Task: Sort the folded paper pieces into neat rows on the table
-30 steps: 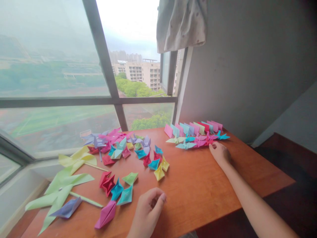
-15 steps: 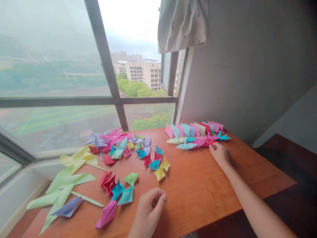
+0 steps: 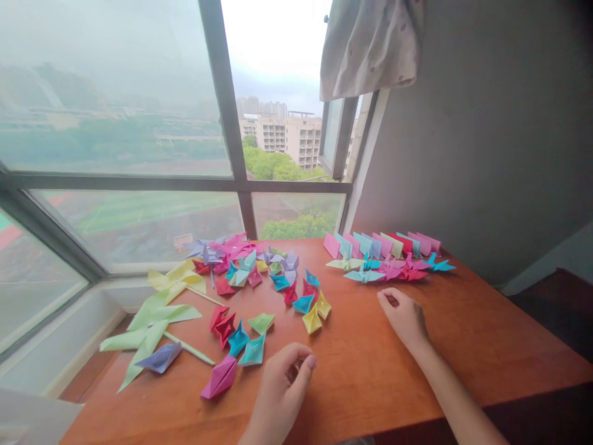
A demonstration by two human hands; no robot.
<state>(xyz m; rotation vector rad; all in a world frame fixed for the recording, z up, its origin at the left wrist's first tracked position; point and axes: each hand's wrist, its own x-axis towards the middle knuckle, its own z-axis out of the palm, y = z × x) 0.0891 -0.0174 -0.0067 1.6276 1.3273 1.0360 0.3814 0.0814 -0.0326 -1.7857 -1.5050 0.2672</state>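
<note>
My left hand (image 3: 286, 384) rests over the near part of the wooden table (image 3: 370, 377), its fingers curled in toward the thumb, with nothing seen in them. Closest to it are a teal paper boat (image 3: 252, 351) and a magenta paper boat (image 3: 219, 378). My right hand (image 3: 406, 316) is also curled closed, no object showing in it. It stands just in front of the folded paper cranes, apart from the red crane (image 3: 414, 268), the pink crane (image 3: 390, 269) and the pale blue crane (image 3: 364, 275).
Behind the cranes stands a row of folded paper cards (image 3: 383, 245). A green pinwheel (image 3: 149, 324), a yellow pinwheel (image 3: 176, 279) and several paper boats cover the left side. A window (image 3: 139, 228) borders the far edge, with a grey wall (image 3: 472, 142) at right.
The view has turned left, so everything sits further right. My right hand has drawn back from the red crane toward me. My left hand keeps its curled pose.
</note>
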